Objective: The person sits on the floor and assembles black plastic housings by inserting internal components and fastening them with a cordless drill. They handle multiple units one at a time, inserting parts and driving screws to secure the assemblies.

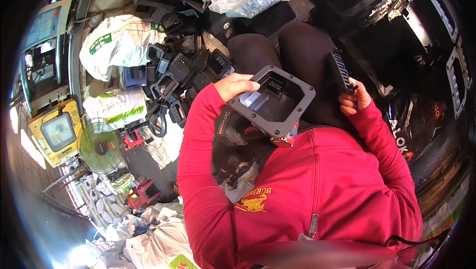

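Observation:
My left hand grips the left edge of a black square housing, its thumb on the flange. The housing is tilted over my lap, its open side facing up, with screw holes round the flange and a small black block inside. In my right hand, out to the right, is a narrow black slotted bar, held upright by its lower end, apart from the housing. Under the housing lies a dark grey and red power tool, partly hidden.
Black plastic parts lie heaped at the left. Ahead, a clear plastic bag holds small metal pieces. White sacks, a green fan and a yellow-framed screen stand further left. Dark slotted panels are at the right.

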The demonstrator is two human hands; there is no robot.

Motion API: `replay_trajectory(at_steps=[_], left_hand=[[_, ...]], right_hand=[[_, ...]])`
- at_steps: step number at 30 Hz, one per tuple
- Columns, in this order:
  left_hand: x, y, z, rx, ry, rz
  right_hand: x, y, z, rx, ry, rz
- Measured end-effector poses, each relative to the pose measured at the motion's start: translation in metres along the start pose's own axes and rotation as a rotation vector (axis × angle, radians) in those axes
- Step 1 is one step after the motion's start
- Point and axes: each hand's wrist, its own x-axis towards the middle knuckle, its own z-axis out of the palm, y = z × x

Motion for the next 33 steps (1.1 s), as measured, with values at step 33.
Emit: replay_trajectory(at_steps=[33], left_hand=[[0.027, -0.013, -0.039, 0.015, -0.375, 0.036]], right_hand=[[0.017, -0.012, -0.021, -0.024, -0.217, -0.005]])
